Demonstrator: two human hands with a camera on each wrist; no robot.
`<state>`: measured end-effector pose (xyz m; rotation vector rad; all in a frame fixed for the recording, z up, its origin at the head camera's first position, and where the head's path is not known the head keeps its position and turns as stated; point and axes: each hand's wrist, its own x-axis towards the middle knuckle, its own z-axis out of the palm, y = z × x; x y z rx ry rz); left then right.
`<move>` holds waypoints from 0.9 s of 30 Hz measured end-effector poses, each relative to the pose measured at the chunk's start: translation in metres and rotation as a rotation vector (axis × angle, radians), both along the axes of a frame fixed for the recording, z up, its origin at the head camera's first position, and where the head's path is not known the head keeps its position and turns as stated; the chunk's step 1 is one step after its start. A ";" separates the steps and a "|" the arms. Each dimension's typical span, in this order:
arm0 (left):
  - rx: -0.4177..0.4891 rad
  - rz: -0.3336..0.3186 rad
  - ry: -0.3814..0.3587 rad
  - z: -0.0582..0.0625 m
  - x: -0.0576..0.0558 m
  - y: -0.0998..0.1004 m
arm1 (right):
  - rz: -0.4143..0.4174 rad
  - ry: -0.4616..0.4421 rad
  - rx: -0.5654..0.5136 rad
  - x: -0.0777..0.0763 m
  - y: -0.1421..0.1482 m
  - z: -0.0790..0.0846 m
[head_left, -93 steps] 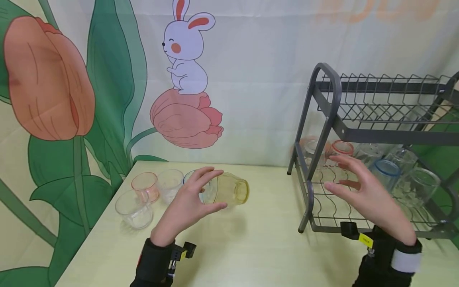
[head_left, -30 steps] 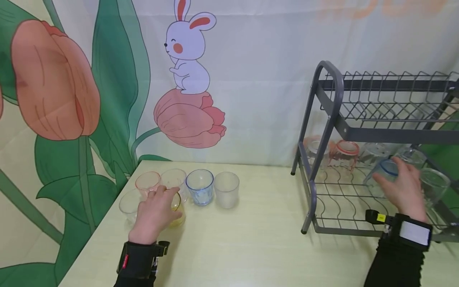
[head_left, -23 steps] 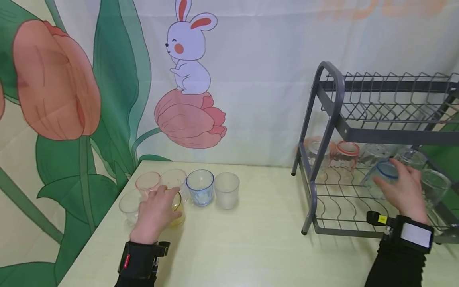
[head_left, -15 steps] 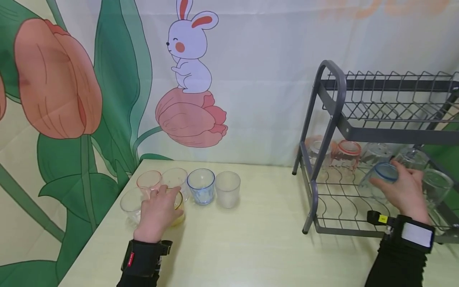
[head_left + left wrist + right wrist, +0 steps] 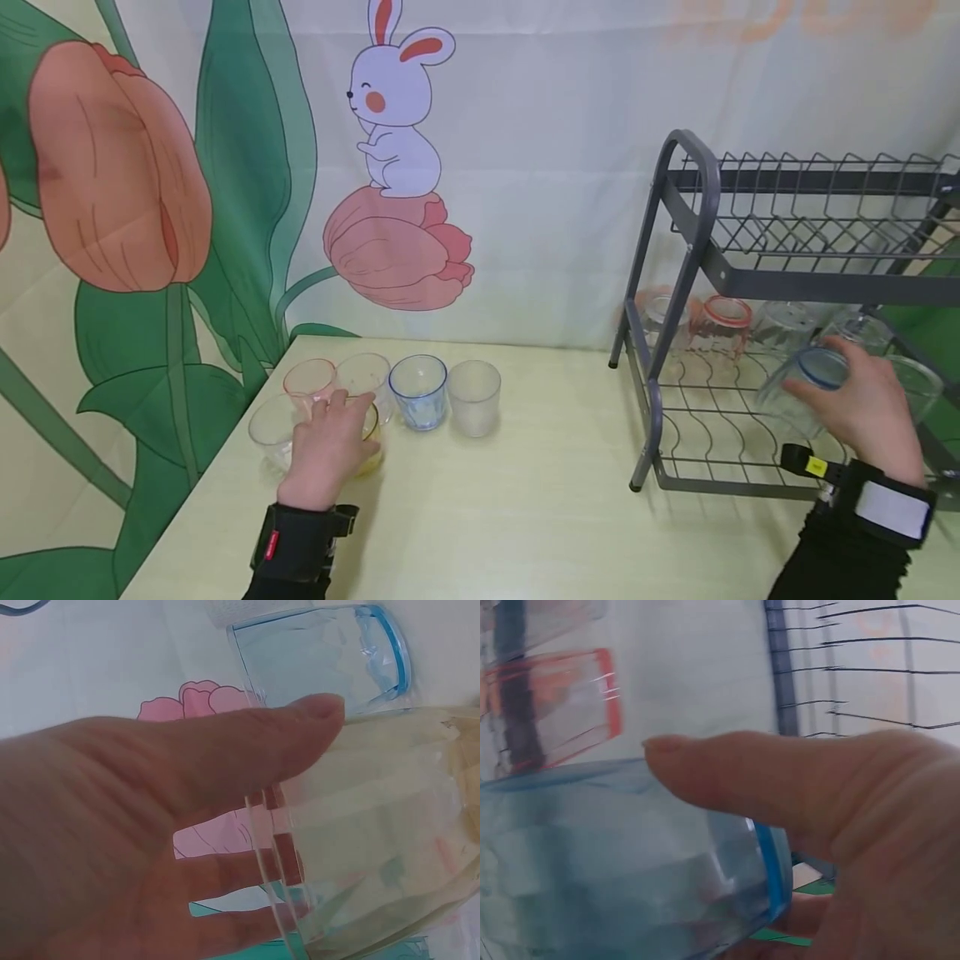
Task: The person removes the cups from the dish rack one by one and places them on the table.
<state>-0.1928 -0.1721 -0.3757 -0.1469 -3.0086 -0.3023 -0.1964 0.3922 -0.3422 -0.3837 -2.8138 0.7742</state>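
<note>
Two glasses are held: the left hand [image 5: 330,450] grips a yellow glass [image 5: 375,817] near its rim, a blue tumbler [image 5: 420,400] beyond to its right; the right hand [image 5: 870,400] holds a tilted blue-ringed glass [image 5: 630,862] at the lower rack shelf [image 5: 727,482], a red-ringed glass [image 5: 723,333] beyond to its left

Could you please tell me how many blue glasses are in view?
2: one blue glass stands on the table; the right hand holds another blue glass. More may be hidden.
</note>
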 end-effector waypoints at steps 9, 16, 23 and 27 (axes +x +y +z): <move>-0.010 -0.004 -0.004 0.002 0.001 0.002 | 0.011 0.069 0.031 0.013 -0.011 0.014; 0.004 0.010 -0.069 0.004 0.003 0.004 | 0.014 0.071 0.056 0.024 -0.021 0.024; -0.031 0.011 -0.089 0.018 0.008 0.009 | -0.018 0.135 0.033 0.039 -0.033 0.037; -0.013 -0.003 -0.051 0.028 0.015 0.012 | -0.058 0.129 0.018 0.046 -0.039 0.042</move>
